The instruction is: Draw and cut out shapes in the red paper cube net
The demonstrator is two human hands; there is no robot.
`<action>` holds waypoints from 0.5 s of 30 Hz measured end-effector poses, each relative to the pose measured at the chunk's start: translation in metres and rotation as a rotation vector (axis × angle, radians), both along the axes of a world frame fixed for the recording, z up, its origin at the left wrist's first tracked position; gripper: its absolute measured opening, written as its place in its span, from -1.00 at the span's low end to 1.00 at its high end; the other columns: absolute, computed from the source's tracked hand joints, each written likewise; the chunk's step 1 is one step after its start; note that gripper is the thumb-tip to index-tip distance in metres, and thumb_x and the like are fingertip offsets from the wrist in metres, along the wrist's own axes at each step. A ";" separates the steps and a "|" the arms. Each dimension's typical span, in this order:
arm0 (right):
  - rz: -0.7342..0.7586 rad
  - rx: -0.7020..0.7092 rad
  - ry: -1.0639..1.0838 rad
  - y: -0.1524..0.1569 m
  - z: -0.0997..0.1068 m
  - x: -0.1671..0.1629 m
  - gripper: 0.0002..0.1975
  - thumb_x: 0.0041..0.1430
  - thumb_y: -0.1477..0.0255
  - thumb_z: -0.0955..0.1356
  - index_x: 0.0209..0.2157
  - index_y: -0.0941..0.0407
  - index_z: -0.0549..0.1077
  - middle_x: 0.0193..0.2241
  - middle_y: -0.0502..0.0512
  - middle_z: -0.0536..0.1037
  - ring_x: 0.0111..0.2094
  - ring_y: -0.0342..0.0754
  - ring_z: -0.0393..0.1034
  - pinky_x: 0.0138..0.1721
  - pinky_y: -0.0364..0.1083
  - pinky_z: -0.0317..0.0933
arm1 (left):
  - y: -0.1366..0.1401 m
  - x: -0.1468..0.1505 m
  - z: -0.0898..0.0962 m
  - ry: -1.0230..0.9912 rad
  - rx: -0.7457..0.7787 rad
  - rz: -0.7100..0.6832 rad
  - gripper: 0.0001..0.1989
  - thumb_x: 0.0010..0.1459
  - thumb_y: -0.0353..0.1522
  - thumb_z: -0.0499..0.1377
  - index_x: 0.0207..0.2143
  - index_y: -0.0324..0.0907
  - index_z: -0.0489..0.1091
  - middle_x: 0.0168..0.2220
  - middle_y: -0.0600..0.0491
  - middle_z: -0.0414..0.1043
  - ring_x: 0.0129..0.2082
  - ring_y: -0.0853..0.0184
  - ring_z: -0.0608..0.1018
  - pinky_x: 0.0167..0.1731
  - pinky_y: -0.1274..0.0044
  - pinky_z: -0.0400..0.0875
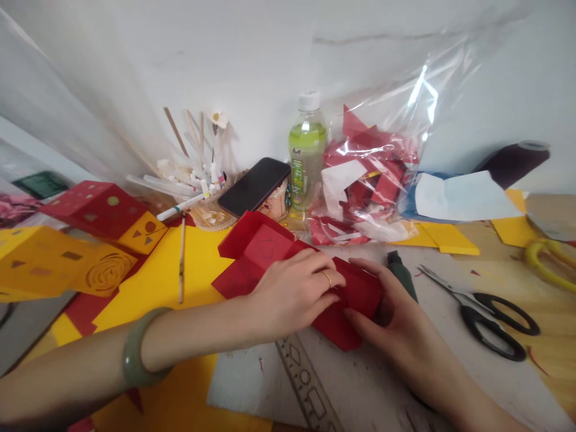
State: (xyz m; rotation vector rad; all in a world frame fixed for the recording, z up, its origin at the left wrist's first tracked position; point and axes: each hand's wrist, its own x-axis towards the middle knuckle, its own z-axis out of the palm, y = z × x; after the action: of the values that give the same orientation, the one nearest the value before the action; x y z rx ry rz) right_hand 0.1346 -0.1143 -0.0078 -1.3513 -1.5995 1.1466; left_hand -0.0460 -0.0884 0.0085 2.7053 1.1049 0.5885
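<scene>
A red folded paper piece (265,247) with creased flaps lies across the middle, a heart drawn on one of its faces. My left hand (297,291), a ring on one finger, rests over its middle with fingers curled against the paper. My right hand (387,312) grips the right end between thumb and fingers. The left fingertips are partly hidden, and so is the paper beneath them. Below my hands lies a stencil ruler (303,381) with cut-out shapes. Black-handled scissors (492,324) lie open to the right, and a dark green capped tube (402,273) sits behind my right hand.
Yellow paper (166,270) spreads at the left beside red (96,210) and yellow (36,258) cut-out boxes. Behind stand a phone (256,185), a drink bottle (307,156) and a clear bag of red scraps (375,174). Yellow-handled scissors (537,255) lie far right.
</scene>
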 end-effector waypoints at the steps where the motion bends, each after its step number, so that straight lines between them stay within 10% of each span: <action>1: -0.001 0.008 -0.015 -0.001 0.000 0.000 -0.54 0.04 0.33 0.35 0.01 0.04 0.27 -0.09 0.14 0.55 -0.11 0.08 0.50 -0.10 0.06 0.41 | 0.000 0.001 0.000 0.010 0.026 -0.009 -0.89 0.23 -0.39 0.16 -0.21 -0.22 0.44 -0.24 0.03 0.44 -0.20 0.28 0.47 -0.29 0.48 0.45; 15: -0.003 -0.069 0.021 0.000 0.001 -0.001 -0.64 0.10 0.26 0.31 -0.07 0.07 0.30 -0.35 0.09 0.59 -0.34 0.03 0.53 -0.34 -0.02 0.44 | 0.000 0.001 -0.004 0.144 0.251 0.008 -0.87 0.27 -0.43 0.07 -0.32 -0.22 0.40 -0.33 0.06 0.43 -0.32 0.31 0.42 -0.43 0.54 0.36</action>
State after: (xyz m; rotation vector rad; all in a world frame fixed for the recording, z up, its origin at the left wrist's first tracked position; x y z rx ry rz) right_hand 0.1334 -0.1147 -0.0073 -1.3809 -1.5558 1.2202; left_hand -0.0453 -0.0885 0.0047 3.0014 1.1457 0.5767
